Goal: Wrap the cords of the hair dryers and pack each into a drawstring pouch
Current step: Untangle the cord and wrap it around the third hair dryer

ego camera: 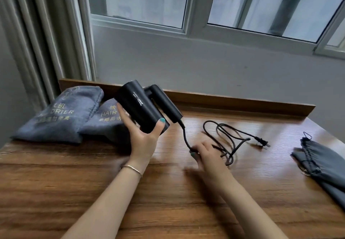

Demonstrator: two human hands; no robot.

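My left hand (143, 136) grips the barrel of a black folding hair dryer (141, 106) and holds it above the wooden table (168, 192), its handle folded alongside. The dryer's black cord (224, 138) runs down from the handle and lies in loose loops on the table, ending in a plug (261, 142). My right hand (205, 154), blurred, is on the cord near the dryer; its fingers seem to pinch it. An empty grey drawstring pouch (324, 166) lies flat at the right edge.
Two filled grey pouches (61, 115) printed HAIR DRIER lie at the back left of the table. A raised wooden lip (233, 101) runs along the table's far edge, with a wall, window and curtain behind.
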